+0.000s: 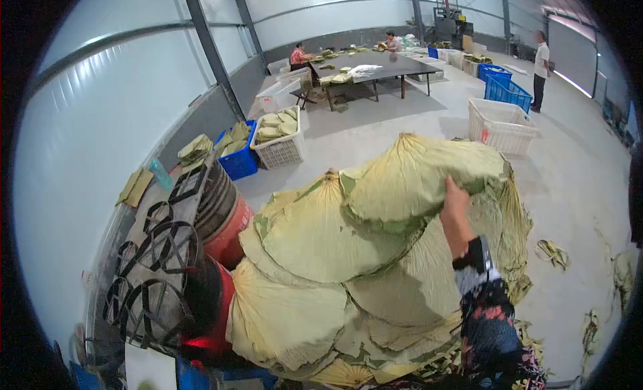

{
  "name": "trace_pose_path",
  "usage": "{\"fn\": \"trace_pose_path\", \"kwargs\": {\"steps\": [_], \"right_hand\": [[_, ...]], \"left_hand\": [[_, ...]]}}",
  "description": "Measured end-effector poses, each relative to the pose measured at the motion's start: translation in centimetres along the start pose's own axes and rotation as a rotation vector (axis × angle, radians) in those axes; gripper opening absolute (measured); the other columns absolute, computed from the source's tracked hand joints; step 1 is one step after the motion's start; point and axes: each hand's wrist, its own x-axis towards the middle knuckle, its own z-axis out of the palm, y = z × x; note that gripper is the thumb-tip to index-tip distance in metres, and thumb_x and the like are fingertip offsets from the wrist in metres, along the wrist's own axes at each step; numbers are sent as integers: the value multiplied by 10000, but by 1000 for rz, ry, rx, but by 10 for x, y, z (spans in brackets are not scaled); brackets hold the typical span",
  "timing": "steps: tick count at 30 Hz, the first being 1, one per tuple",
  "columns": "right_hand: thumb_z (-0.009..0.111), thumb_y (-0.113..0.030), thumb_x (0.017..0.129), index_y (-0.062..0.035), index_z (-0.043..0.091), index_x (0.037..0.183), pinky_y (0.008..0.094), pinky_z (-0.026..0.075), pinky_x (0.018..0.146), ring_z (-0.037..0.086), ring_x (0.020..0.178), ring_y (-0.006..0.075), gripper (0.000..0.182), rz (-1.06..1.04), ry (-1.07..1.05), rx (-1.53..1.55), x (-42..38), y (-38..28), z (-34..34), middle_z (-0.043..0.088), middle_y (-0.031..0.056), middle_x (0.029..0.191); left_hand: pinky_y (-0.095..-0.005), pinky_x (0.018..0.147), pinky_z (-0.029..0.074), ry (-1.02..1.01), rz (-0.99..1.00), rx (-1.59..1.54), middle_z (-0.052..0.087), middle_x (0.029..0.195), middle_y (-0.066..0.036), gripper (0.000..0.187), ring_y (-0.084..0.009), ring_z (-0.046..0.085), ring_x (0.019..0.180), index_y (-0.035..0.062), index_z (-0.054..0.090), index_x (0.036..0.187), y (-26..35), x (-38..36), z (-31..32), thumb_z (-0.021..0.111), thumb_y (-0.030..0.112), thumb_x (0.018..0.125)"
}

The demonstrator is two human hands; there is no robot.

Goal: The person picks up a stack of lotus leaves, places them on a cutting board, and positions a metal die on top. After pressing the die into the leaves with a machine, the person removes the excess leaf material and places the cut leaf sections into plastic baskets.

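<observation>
My right hand [455, 212] reaches in from the lower right and grips the edge of a large pale green dried leaf [402, 179], with the thumb on top and the fingers mostly hidden. This leaf is partly lifted and lies over the top right of a broad pile. Below and beside it are more overlapping fan-shaped leaves, one in the middle [328, 236] and one at the lower left [284, 313]. My left hand is out of view.
Metal ring frames [161, 246] and red-black drums [224, 222] stand left of the pile. Beyond are a white crate [278, 149] and a blue crate [238, 163] with leaves. Two people sit at a dark table [382, 65]; another person [540, 72] stands at the right.
</observation>
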Motion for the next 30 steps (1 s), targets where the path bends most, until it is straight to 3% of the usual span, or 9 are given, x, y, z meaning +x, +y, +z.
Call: {"fn": "trace_pose_path", "kwargs": {"steps": [6, 10, 13, 15, 18, 20, 27, 28, 30], "right_hand": [[644, -234, 792, 89, 611, 854, 362, 409, 603, 535, 699, 203, 331, -457, -366, -348, 102, -40, 120, 610, 123, 804], [620, -142, 844, 90, 588, 928, 381, 510, 653, 619, 734, 237, 249, -38, -554, -71, -59, -185, 172, 629, 118, 833], [638, -173, 835, 62, 586, 981, 341, 535, 705, 641, 766, 211, 281, -44, -825, -158, -121, -236, 160, 647, 111, 899], [638, -186, 834, 40, 590, 1030, 334, 537, 720, 647, 775, 192, 303, -27, -983, -218, -161, -262, 141, 652, 111, 943], [653, -213, 810, -12, 599, 1090, 311, 523, 713, 641, 791, 160, 350, 126, -1116, -341, -192, -254, 112, 654, 82, 964], [677, -263, 792, -40, 620, 1078, 300, 502, 691, 611, 746, 119, 367, 111, -1199, -652, -208, -223, 96, 656, 27, 936], [700, -165, 777, 10, 628, 1010, 306, 521, 641, 621, 730, 155, 300, 549, -1418, -967, -282, -136, 62, 663, 74, 913], [700, -165, 777, 10, 628, 1010, 306, 521, 641, 621, 730, 155, 300, 557, -1428, -973, -292, -135, 64, 663, 74, 913], [712, -174, 759, 11, 648, 957, 321, 519, 598, 623, 716, 163, 278, 532, -1522, -1036, -305, -134, 70, 661, 85, 902]], "left_hand": [[-365, 821, 467, 66, 106, 35, 566, 1045, -141, 363, -247, 574, 934, 2, 509, 1165, -22, 15, -2, 534, 271, 923], [-350, 774, 466, 74, 177, -136, 569, 1008, -96, 305, -218, 567, 896, 16, 544, 1123, -50, 46, -25, 515, 250, 929], [-362, 830, 458, 78, 42, -465, 567, 1045, -88, 363, -222, 551, 953, 54, 544, 1142, 78, 4, -52, 545, 332, 909], [-373, 816, 495, -228, 362, -621, 531, 1151, -212, 502, -279, 584, 977, -53, 418, 1219, -61, 153, -125, 421, 365, 941], [-429, 907, 440, -105, 393, -907, 493, 1235, -173, 617, -276, 515, 1075, -7, 402, 1259, 40, 119, -122, 361, 506, 920], [-452, 982, 367, -483, 278, -1179, 465, 1262, -142, 653, -276, 450, 1140, 30, 385, 1293, 59, 125, -134, 382, 549, 896], [-439, 993, 359, -381, 360, -1275, 469, 1231, -154, 648, -282, 455, 1142, 45, 373, 1301, 6, 36, -117, 396, 547, 891], [-429, 997, 359, -209, 661, -1120, 445, 1260, -164, 583, -275, 437, 1173, 34, 394, 1283, -39, 46, -120, 455, 466, 896], [-413, 955, 388, -226, 373, -1082, 493, 1210, -131, 535, -260, 473, 1115, 55, 455, 1243, -19, -4, -150, 486, 461, 896]]}}
